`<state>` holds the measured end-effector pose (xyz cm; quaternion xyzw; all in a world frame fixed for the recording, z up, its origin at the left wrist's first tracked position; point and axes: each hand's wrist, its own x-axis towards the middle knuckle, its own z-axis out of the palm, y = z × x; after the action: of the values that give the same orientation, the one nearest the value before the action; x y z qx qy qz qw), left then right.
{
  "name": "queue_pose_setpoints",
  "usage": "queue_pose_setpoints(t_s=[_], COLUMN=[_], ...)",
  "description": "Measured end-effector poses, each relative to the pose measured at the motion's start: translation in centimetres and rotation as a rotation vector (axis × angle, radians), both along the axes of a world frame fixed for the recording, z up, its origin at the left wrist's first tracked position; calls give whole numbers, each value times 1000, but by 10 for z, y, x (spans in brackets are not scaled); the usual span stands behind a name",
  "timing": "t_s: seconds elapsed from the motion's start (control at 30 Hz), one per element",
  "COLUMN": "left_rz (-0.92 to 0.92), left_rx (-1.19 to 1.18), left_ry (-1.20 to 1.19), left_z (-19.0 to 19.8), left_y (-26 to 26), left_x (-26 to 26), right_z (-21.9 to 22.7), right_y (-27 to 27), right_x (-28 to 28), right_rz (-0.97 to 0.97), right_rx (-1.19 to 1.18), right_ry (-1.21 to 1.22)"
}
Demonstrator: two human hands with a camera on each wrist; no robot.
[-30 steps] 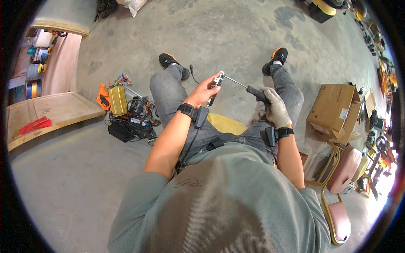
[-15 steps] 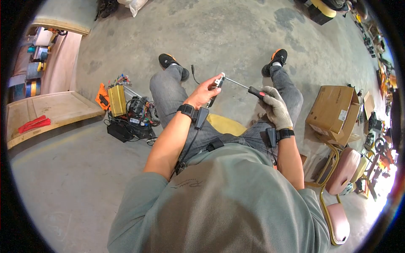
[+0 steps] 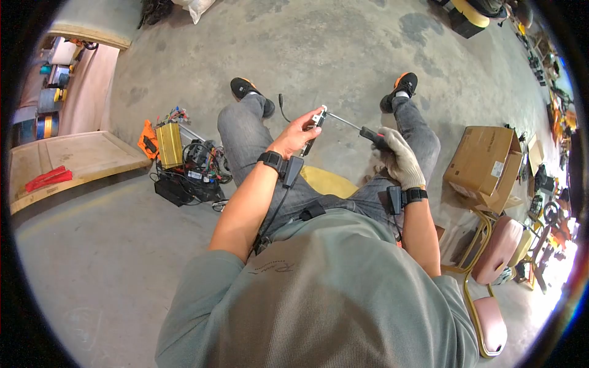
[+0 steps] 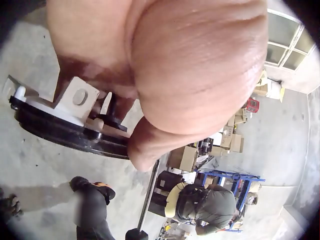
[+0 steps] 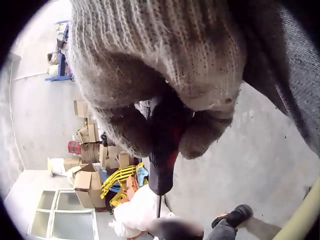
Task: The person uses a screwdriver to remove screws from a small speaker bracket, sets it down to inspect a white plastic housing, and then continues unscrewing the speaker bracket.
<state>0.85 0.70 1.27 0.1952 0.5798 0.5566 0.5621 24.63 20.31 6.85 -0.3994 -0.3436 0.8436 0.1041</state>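
In the head view, my bare left hand (image 3: 292, 140) grips a small black-and-white part (image 3: 315, 126) out between the knees. The left wrist view shows its curved black edge (image 4: 70, 137) and a white tab (image 4: 77, 100) with an oval slot; my fingers hide much of the rest. A short black cable with a plug (image 3: 281, 103) sticks up beside that hand. My right hand (image 3: 402, 158), in a knitted glove, holds a screwdriver (image 5: 161, 172) by its black-and-red handle, thumb and fingers round it. Its thin metal shaft (image 3: 343, 121) reaches across, with the tip right at the part's upper end.
Left of the legs lies a heap of electronics and wires (image 3: 199, 175) with a gold-coloured case (image 3: 169, 146). A low wooden platform (image 3: 98, 153) carries red gloves (image 3: 49, 178). To the right stand a cardboard box (image 3: 480, 156) and a metal-framed chair (image 3: 498, 250). Another person (image 4: 217, 207) appears behind.
The screwdriver handle has turned in my right hand: its red patch showed half a second ago and is now mostly out of sight. The left hand and the part have stayed nearly still.
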Motion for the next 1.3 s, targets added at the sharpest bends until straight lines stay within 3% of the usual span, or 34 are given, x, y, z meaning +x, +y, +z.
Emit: queue_pose_setpoints(t_s=[0.03,0.1,0.3,0.43,0.5,0.7,0.83,0.9,1.13,1.3], left_rz=[0,44,-4,3,46,42,-5,-5,0,143], left_rx=[0,20,-15,2,8,21,0,-16,-7,-63], left_ry=[0,-5,0,-8,-22,0,1,-6,15,-64], left_z=[0,2,3,2,3,2,3,5,0,-4], left_y=[0,0,-1,0,0,1,0,0,1,1], left_x=[0,1,-1,0,1,1,-1,-1,0,0], right_z=[-5,-13,-6,-10,-22,-8,-2,0,-3,-5], right_y=[5,18,1,5,15,4,2,6,3,5], right_x=[4,11,3,6,12,6,2,3,5,5], right_rz=[0,218,10,-5,127,54,13,50,-6,-19], right_rx=[0,-160,141,25,-248,113,85,-74,5,-2], right_ry=[-1,-11,-30,-23,-25,-31,-21,-24,18,18])
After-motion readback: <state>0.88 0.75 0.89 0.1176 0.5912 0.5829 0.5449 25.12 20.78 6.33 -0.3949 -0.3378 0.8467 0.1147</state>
